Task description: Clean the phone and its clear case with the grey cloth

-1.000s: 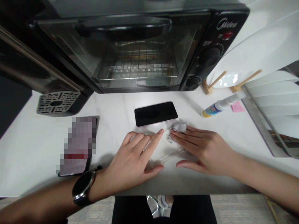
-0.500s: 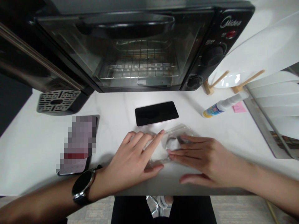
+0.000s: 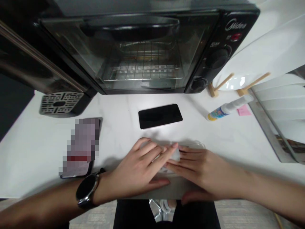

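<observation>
Counter point(image 3: 119, 133) edge and hands are close together: the front edge runs just under the heels of both hands, and the thumb of the right hand point(image 3: 197, 168) lies at that edge. Beyond the fingertips a bare white strip is left before the phone point(image 3: 160, 115), which lies face up with its screen dark, well short of the oven point(image 3: 143, 47). More bare surface is seen on the right, as far as the bottle point(image 3: 226, 109) lying on its side, and on the left between the left hand point(image 3: 140, 168) and a second, blurred phone point(image 3: 81, 146). The clear case point(image 3: 195, 144) is pinned flat on the counter near the front edge, directly under both hands. Its long axis appears to be laid left to right – roughly along the edge and parallel to the phone – though most of it is covered. It is transparent and glossy, and only its far rim and a rounded right corner are made out. A small pale patch point(image 3: 175, 155) shows where the fingertips meet; what it is cannot be told. Both hands are spread palm down, fingers straight and close together, pressed on the case – nothing is gripped. A watch point(image 3: 87, 189) is worn on the left wrist.
</observation>
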### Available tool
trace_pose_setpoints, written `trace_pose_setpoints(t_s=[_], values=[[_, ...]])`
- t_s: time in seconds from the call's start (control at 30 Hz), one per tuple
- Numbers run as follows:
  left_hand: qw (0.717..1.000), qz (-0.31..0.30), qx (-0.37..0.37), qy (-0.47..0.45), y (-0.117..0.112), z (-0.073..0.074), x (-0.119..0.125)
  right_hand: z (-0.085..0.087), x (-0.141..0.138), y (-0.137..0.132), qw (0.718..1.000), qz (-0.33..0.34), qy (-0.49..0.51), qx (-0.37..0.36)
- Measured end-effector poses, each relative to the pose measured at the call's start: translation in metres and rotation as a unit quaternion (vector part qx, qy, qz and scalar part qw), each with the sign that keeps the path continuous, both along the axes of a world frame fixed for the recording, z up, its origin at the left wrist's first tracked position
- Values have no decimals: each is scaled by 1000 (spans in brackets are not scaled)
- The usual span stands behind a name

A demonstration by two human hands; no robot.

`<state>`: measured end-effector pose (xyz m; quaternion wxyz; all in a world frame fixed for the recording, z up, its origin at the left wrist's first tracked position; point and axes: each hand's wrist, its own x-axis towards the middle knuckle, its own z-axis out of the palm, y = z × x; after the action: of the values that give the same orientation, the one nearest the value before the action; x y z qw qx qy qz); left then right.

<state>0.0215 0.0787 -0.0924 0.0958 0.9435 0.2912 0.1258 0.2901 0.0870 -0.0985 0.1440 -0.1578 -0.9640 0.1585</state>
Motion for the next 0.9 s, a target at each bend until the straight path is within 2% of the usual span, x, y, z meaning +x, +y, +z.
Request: trace_pose_setpoints(t_s=[0.1, 0.17, 0.3, 0.43, 0.5, 0.57, 0.63, 0.73, 0.9], values=[[1000, -14, -23, 1, -2, 0, 1, -2, -4, -6, 997, 57, 15, -42], [1000, 9, -19, 9, -1, 0, 2, -1, -3, -7, 998, 52, 25, -40], [997, 74, 18, 30, 2, 1, 0, 4, 6, 2, 999, -22, 33, 11], [991, 121, 39, 48, 7, 2, -3, 8, 15, 16, 985, -141, 43, 93], [990, 124, 39, 45, 9, 2, -4, 8, 16, 20, 973, -196, 41, 119], [993, 110, 33, 35, 10, 1, -4, 8, 16, 22, 968, -214, 32, 129], [995, 91, 23, 25, 9, 1, -4, 6, 14, 20, 973, -190, 21, 129], [998, 62, 4, 15, 6, 0, -2, 3, 8, 13, 988, -120, 6, 98], [1000, -8, -29, 0, 0, 0, 0, -2, -1, -3, 999, 34, -1, -35]])
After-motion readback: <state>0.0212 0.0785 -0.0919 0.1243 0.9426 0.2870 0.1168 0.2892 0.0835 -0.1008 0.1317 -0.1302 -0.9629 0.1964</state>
